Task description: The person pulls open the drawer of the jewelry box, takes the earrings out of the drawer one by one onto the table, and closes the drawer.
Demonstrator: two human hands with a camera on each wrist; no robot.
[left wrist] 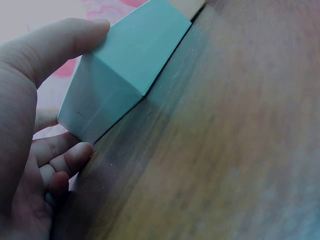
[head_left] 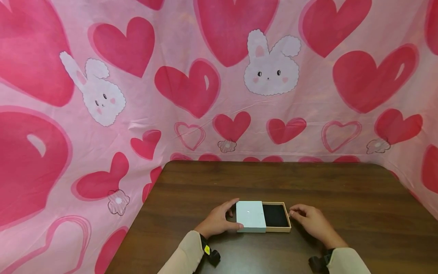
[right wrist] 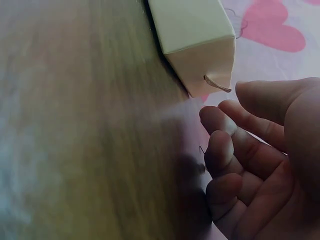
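A flat slide-out box lies on the table, its pale blue-white sleeve (head_left: 249, 215) covering the left part. From the sleeve's right end the tan-edged drawer (head_left: 278, 229) sticks out, showing a black lining (head_left: 275, 215). My left hand (head_left: 219, 219) grips the sleeve's left end, thumb along the near side and fingers at the far side. In the right wrist view a small pull tab (right wrist: 217, 84) juts from the drawer's end. My right hand (head_left: 313, 220) is right at that end, thumb tip close beside the tab, fingers loosely bent with a gap between thumb and forefinger.
The dark brown wooden table (head_left: 359, 198) has rounded back corners. Behind it and at the sides hangs a pink cloth (head_left: 232, 91) printed with hearts and rabbits. A small dark camera is strapped on each wrist, at the cuffs of beige sleeves (head_left: 184, 253).
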